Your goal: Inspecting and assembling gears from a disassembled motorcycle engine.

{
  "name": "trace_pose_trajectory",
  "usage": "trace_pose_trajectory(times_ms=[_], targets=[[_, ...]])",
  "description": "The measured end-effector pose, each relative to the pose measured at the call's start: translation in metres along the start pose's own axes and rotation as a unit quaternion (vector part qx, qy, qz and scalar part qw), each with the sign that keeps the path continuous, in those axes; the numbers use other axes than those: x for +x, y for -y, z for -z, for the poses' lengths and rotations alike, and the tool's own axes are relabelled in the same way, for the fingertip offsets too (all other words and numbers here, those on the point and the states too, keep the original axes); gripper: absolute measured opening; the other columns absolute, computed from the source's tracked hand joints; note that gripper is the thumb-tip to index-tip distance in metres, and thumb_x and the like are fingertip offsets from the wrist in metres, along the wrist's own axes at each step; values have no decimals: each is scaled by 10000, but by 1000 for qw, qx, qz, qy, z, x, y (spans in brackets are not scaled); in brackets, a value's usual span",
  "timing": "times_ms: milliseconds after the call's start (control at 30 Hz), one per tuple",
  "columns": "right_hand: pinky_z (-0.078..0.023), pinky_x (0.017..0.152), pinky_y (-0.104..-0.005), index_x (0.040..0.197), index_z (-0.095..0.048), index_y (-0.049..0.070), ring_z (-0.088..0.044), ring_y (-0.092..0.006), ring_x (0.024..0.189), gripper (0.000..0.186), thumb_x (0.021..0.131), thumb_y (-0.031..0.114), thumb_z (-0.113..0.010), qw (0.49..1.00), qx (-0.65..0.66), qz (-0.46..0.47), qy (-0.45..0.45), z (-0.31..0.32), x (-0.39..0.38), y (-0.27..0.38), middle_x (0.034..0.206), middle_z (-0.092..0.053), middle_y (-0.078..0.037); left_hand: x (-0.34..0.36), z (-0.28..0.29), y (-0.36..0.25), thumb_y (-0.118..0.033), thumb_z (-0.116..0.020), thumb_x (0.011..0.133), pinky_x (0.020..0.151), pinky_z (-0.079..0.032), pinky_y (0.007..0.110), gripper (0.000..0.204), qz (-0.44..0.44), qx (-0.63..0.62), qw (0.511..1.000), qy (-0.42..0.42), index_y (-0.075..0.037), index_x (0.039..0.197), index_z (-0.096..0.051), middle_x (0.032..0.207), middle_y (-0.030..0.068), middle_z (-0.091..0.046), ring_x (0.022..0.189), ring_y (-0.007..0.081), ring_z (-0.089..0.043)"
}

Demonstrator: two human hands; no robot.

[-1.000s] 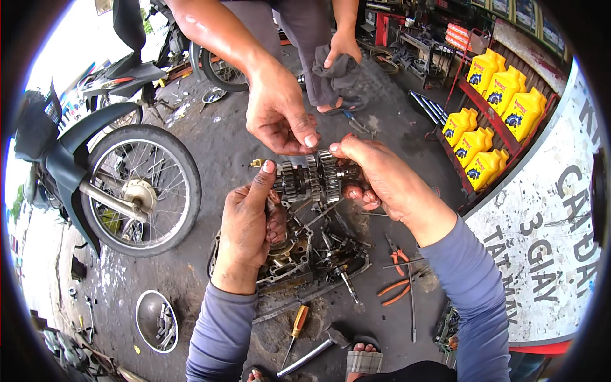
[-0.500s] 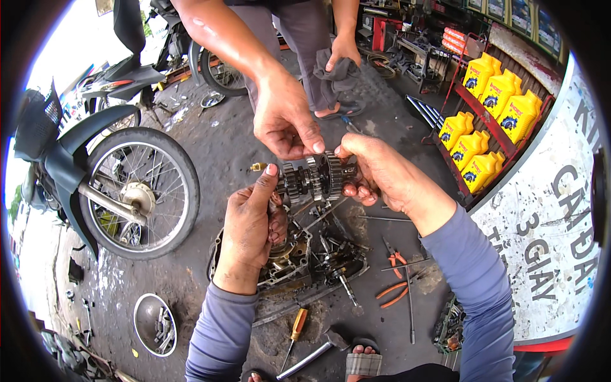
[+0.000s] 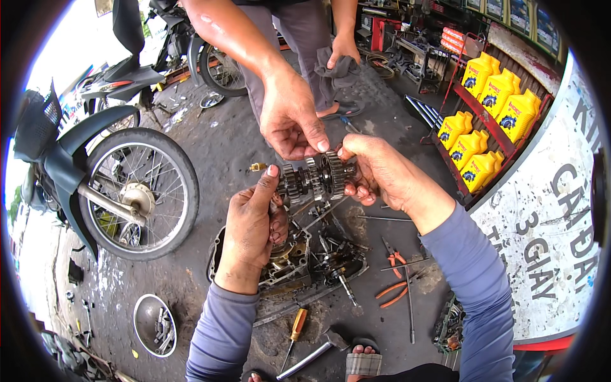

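Observation:
A gear shaft assembly (image 3: 312,180) with toothed gears is gripped between my hands above an opened engine case (image 3: 273,280). My left hand (image 3: 251,226) holds its left end, thumb up against the gears. My right hand (image 3: 375,172) closes round the right end beside the largest gear. A co-worker's hand (image 3: 289,114) reaches in from above, its thumb at the gears' top edge; whether it touches cannot tell. Their other hand (image 3: 340,48) holds a dark rag (image 3: 337,73). Below lie a shaft with small parts (image 3: 344,280) and orange-handled pliers (image 3: 398,290).
Motorbikes (image 3: 95,178) stand left and behind. A screwdriver (image 3: 297,325), hammer (image 3: 334,337) and steel bowl of parts (image 3: 147,318) lie on the ground (image 3: 191,280). A red rack (image 3: 480,105) holds several yellow bottles; a white board (image 3: 534,242) stands right, with an engine part (image 3: 449,325) nearby.
The co-worker's reaching hand has moved slightly down and right toward the gears. My hands and the gear assembly have shifted a little right and down, still gripped the same way.

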State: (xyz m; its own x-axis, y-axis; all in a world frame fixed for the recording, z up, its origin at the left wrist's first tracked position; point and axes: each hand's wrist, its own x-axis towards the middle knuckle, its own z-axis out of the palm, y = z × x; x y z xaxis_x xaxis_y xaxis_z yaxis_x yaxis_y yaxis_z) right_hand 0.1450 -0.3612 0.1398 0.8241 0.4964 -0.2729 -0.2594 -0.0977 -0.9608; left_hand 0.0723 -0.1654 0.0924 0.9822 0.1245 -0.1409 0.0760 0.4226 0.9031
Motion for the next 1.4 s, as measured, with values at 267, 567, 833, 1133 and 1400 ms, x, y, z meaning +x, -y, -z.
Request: trace_pose_trajectory(times_ms=[267,567,833,1133,1400], targets=[[-304,419,-232,898,-496,131,-456,-96,495,270,826,391,-512,1000,8,6,4,4,3,0,663,-535,-45,2,-1,-1,-406,-628,938,334,-263,226,429,4,-10,1000,3,-75,703,-489,479,-19,-403,340,82,-359],[-292,415,-222,916,-491,139,-435,-90,479,271,847,399,-523,1000,23,7,-8,7,1,-3,647,-526,-40,5,-3,1,-402,-631,937,341,-263,226,425,13,-21,1000,19,-80,699,-489,477,-17,-407,343,80,-357],[-363,436,-228,851,-468,69,-496,-62,536,107,940,118,-503,992,94,86,5,-12,-55,-36,681,-489,8,-41,5,18,-307,-620,955,395,-337,238,358,23,-28,998,54,-76,714,-492,514,5,-448,407,95,-428],[-363,542,-232,927,-462,20,-444,-37,627,58,943,13,-517,988,32,148,-2,-23,-100,-80,718,-493,10,-96,14,40,-85,-645,915,524,-455,239,131,-1,-39,997,66,-14,933,-537,701,24,-546,568,96,-542],[-358,562,-247,937,-476,13,-413,-45,629,91,894,-32,-542,981,-72,178,-11,-19,-121,-91,684,-479,-2,-116,16,47,34,-659,856,589,-507,254,197,-6,-19,997,73,12,995,-521,840,76,-603,665,129,-618]])
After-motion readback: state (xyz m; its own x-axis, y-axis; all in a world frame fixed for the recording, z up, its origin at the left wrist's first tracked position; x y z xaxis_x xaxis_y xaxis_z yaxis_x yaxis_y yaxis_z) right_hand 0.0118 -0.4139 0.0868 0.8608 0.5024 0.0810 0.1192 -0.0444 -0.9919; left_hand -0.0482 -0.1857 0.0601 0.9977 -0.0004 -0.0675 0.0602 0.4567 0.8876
